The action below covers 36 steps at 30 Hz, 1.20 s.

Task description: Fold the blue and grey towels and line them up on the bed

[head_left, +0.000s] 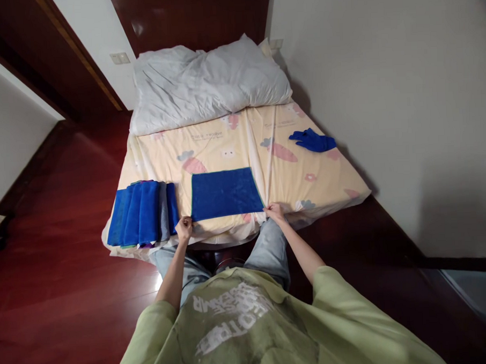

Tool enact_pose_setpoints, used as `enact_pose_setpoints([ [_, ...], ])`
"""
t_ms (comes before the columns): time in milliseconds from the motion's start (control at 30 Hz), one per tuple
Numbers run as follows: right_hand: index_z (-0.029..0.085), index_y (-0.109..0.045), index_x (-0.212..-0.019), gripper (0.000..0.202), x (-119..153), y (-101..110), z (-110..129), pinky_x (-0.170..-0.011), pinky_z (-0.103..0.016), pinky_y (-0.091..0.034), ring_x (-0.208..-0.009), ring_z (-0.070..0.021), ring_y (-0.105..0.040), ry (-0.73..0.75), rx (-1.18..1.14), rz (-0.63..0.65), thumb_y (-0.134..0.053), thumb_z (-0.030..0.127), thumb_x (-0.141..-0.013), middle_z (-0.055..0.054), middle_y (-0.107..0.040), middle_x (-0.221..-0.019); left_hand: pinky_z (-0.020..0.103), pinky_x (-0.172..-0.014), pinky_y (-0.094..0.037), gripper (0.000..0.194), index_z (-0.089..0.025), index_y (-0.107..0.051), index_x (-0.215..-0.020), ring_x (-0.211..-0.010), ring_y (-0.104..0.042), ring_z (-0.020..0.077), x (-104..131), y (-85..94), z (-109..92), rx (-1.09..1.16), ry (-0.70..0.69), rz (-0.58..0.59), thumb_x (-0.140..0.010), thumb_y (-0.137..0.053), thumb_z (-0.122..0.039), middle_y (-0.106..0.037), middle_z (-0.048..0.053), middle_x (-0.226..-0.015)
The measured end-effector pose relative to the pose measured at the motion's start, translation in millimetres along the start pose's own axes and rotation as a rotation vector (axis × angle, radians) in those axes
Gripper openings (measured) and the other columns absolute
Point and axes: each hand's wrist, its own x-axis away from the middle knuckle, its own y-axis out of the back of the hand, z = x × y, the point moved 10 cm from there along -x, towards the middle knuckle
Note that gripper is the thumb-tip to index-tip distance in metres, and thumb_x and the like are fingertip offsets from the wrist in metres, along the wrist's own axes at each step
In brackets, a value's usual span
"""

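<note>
A blue cloth [225, 192] with a thin green edge lies spread flat near the front of the bed. My left hand [184, 227] is closed on its near left corner, and my right hand [274, 210] pinches the near right corner. To the left of my left hand, several folded cloths [142, 213], mostly blue with a grey one among them, lie in a row. A blue glove [313, 140] rests on the sheet at the right, apart from both hands.
The bed [209, 146] has a yellow sheet printed with carrots. A large white pillow or quilt [210, 81] lies at its far end, against a dark headboard [195, 17]. A wall [385, 117] stands to the right, and dark red floor [61, 254] shows on the left.
</note>
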Motion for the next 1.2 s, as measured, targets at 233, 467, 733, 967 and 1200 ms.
enact_pose_setpoints([
  [233, 0.024, -0.057, -0.06, 0.017, 1, -5, -7, -0.074, -0.033, -0.055, -0.077, -0.0271, -0.073, 0.011, 0.088, -0.034, -0.072, 0.032, -0.062, -0.006, -0.074, -0.069, 0.034, -0.083, -0.053, 0.027, -0.015, -0.072, -0.097, -0.082, -0.072, 0.0234, 3, -3.5, -7, -0.103, -0.131, 0.021, -0.085, -0.051, -0.026, -0.072, 0.011, -0.088],
  [467, 0.021, -0.066, -0.077, 0.01, 7, -12, -6, -0.083, -0.035, -0.056, -0.083, -0.0248, -0.071, 0.045, 0.183, -0.005, -0.063, 0.017, -0.068, -0.007, -0.073, -0.08, 0.037, -0.085, -0.05, 0.031, -0.009, -0.072, -0.101, -0.085, -0.07, 0.0243, 8, -8.3, -10, -0.18, -0.227, 0.057, -0.088, -0.046, -0.022, -0.067, 0.014, -0.098],
  [733, 0.017, -0.072, -0.115, 0.044, 43, -42, 52, -0.114, -0.039, -0.045, -0.123, -0.0251, -0.059, 0.663, 0.462, 0.223, -0.051, 0.004, -0.079, -0.012, -0.067, -0.125, 0.047, -0.115, -0.043, 0.03, -0.019, -0.073, -0.103, -0.131, -0.055, 0.031, 13, -29.2, -35, -0.256, -0.567, 0.185, -0.082, -0.054, -0.016, -0.066, 0.013, -0.128],
  [967, 0.018, -0.076, -0.116, 0.049, 29, -48, 41, -0.112, -0.044, -0.048, -0.12, -0.0277, -0.062, 0.632, 0.446, 0.2, -0.05, 0.001, -0.078, -0.013, -0.071, -0.125, 0.045, -0.12, -0.043, 0.054, -0.016, -0.073, -0.119, -0.136, -0.054, 0.0264, -7, -55.2, -21, -0.358, -0.623, 0.232, -0.075, -0.047, -0.003, -0.067, 0.012, -0.134],
  [1200, 0.021, -0.08, -0.104, 0.044, 8, -29, 24, -0.107, -0.04, -0.053, -0.11, -0.0224, -0.07, 0.485, 0.2, 0.086, -0.048, 0.004, -0.078, -0.008, -0.077, -0.111, 0.043, -0.112, -0.049, 0.047, -0.015, -0.073, -0.119, -0.126, -0.063, 0.025, -18, -41.0, -11, -0.244, -0.526, 0.116, -0.083, -0.044, -0.006, -0.069, 0.012, -0.131],
])
